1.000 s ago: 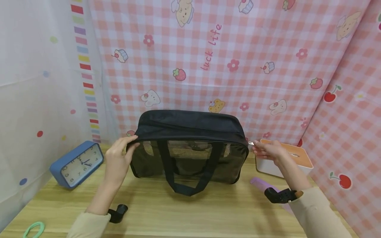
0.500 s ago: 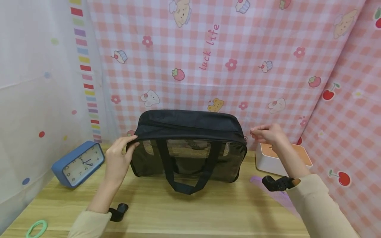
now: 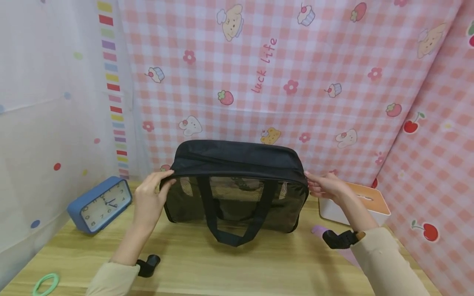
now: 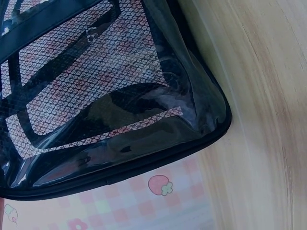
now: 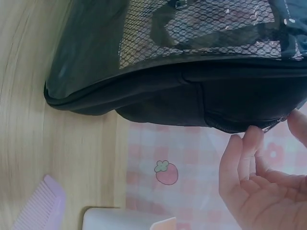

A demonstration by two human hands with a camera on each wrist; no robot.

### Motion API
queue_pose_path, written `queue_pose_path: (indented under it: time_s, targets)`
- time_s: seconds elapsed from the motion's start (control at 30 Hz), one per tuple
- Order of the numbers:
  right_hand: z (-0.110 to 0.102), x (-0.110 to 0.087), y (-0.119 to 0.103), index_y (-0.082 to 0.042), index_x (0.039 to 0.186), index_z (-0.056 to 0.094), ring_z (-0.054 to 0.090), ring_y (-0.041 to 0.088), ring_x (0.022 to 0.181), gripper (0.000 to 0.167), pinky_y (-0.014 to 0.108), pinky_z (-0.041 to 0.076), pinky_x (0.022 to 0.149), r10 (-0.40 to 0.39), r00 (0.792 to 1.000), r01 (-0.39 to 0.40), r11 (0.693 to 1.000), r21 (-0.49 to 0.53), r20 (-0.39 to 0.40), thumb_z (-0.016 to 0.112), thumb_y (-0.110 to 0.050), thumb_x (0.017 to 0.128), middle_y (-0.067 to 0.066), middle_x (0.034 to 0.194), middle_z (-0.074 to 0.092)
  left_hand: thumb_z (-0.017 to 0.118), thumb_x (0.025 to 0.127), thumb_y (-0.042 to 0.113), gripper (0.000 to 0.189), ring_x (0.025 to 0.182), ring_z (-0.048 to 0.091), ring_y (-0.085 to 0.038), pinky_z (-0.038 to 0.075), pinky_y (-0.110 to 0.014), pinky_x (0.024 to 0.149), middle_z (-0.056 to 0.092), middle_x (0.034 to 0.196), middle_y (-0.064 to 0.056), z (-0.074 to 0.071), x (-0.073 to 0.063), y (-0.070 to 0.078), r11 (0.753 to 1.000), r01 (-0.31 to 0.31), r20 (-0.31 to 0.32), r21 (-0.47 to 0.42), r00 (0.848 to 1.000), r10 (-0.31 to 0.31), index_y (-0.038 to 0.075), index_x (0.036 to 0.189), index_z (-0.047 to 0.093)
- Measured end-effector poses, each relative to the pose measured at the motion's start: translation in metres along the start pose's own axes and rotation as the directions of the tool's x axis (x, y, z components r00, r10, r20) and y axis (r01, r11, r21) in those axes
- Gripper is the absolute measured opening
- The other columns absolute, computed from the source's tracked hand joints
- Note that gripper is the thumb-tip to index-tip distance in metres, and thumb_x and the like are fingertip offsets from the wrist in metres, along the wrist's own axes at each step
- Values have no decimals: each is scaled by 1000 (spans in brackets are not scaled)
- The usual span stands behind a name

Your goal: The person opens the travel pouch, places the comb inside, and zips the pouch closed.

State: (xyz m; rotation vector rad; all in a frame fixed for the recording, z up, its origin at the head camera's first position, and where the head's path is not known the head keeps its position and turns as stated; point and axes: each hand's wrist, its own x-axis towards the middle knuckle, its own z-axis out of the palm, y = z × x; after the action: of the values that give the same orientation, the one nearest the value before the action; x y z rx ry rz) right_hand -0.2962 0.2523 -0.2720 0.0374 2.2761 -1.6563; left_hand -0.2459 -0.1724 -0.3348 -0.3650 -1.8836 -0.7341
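A black toiletry bag [image 3: 240, 157] with a see-through front stands upright on the table, its strap handle [image 3: 231, 239] hanging down in front. My left hand [image 3: 148, 199] pinches the bag's top left corner between thumb and fingers; this hand is almost wholly outside the left wrist view, which shows the clear panel [image 4: 144, 139] and mesh. At the top right end, my right hand [image 3: 327, 186] is against the bag. In the right wrist view, a small metal zipper pull [image 5: 273, 126] lies between the thumb and index fingertip.
A blue alarm clock [image 3: 100, 205] stands at the left. Behind the right forearm is a white tissue box [image 3: 333, 207] with an orange lid. A purple comb [image 5: 45, 203] lies near it. A green ring [image 3: 46, 284] is at the front left. Patterned cloth [image 3: 259, 111] hangs behind.
My right hand held the zipper pull out to the right, then came off it and lifted slightly, and is now back at the bag's right end. My left hand keeps its grip.
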Motion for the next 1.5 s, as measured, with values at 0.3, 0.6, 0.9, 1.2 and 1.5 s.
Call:
queue_pose_path:
  time_s: [0.3, 0.6, 0.9, 1.2, 1.5]
  targets:
    - [-3, 2, -9, -3, 87, 56, 46, -3, 51, 22, 14, 45, 54, -40, 999, 39, 998, 55, 25, 38, -11, 96, -13, 55, 47, 73, 72, 0, 23, 82, 65, -32, 54, -40, 71, 68, 87, -17, 1, 1, 0, 1000, -11, 15, -6, 1000, 11, -1, 95, 69]
    - [-5, -12, -24, -2, 106, 65, 65, -1, 65, 22, 20, 56, 69, -32, 989, 28, 999, -23, -144, 59, -16, 89, -11, 67, 67, 73, 71, -2, 24, 82, 65, -31, 54, -39, 71, 68, 87, -17, -1, -2, 1, 1000, -7, 5, -4, 1000, 7, -1, 94, 69]
    - [14, -18, -49, -15, 69, 62, 65, 1, 57, 15, 17, 55, 62, 2, 979, 26, 990, 137, -203, 67, -16, 83, -8, 58, 66, 73, 71, -2, 24, 81, 65, -30, 53, -38, 70, 68, 87, -15, -1, -1, 1, 1000, -17, -6, -18, 1000, 17, -1, 94, 69]
    - [43, -18, -72, -2, 83, 61, 62, 2, 50, 9, 15, 54, 56, -66, 971, 66, 998, -8, -231, 58, -10, 87, -7, 53, 64, 73, 71, -2, 23, 80, 65, -30, 53, -37, 69, 68, 86, -16, 0, -3, 1, 1000, -16, -25, -16, 1000, 16, -2, 93, 69]
    - [47, -25, -79, 6, 81, 64, 58, 6, 50, 27, 18, 48, 52, -231, 924, 47, 859, -509, -305, 59, -20, 88, -2, 56, 62, 72, 71, -3, 23, 81, 65, -31, 52, -37, 71, 68, 87, -17, -1, -2, 1, 999, -17, -30, -27, 999, 16, -2, 94, 69]
